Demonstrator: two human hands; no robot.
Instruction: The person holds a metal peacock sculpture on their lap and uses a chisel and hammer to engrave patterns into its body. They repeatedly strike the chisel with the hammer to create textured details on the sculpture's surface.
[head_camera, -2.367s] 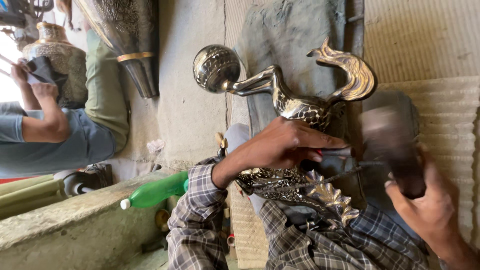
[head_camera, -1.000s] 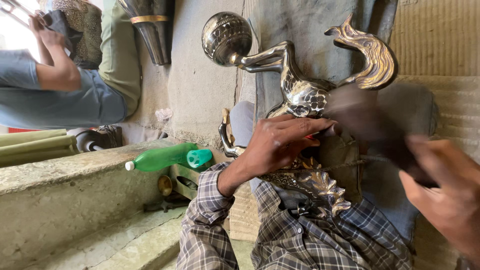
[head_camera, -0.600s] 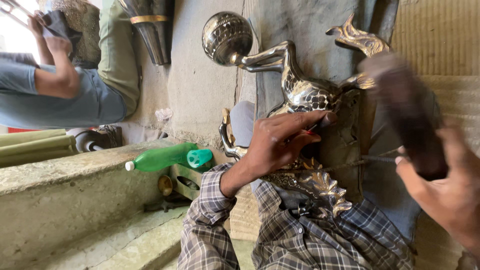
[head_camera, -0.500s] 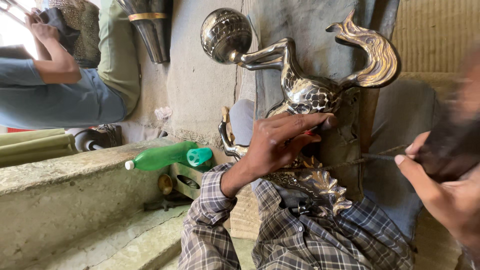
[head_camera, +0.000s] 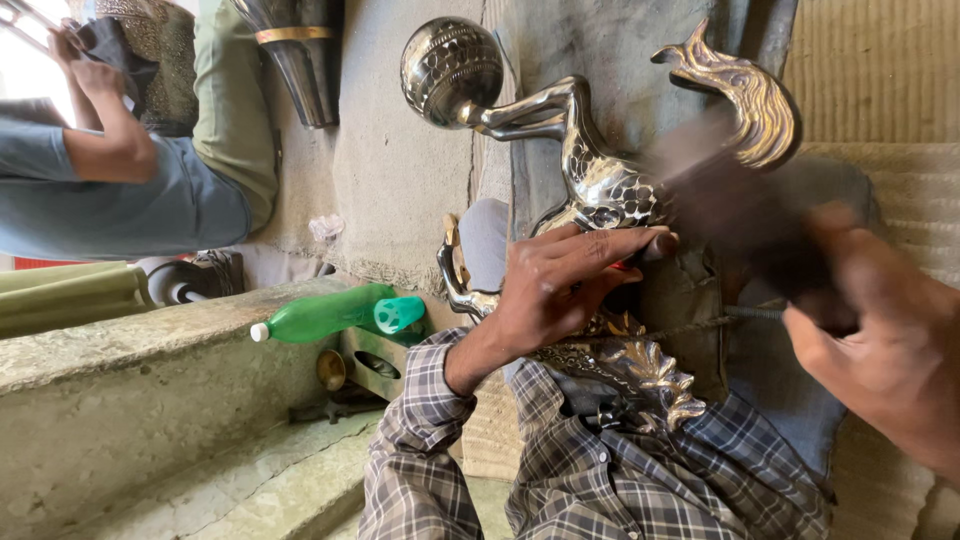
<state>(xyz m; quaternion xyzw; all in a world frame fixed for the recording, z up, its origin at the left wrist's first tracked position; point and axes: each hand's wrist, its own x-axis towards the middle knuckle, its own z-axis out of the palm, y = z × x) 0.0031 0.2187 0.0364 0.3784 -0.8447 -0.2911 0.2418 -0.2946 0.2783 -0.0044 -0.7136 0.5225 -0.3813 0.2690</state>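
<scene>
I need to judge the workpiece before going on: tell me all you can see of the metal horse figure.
The horse figure looks like polished silvery metal with fine embossed patterning on its body. A foreleg reaches to a dimpled ball; a wavy, slightly golden tail curls at the other end. It lies across the person's lap. The left hand presses on its body; the right hand holds a blurred dark tool over it.

Glossy embossed metal horse figure (head_camera: 600, 180); glossy green plastic bottle (head_camera: 330, 315); rough matt concrete ledge (head_camera: 120, 400); checked cloth sleeve (head_camera: 420, 440).

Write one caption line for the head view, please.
Left hand steadies a shiny metal horse figure while the right hand swings a blurred dark tool.
</scene>
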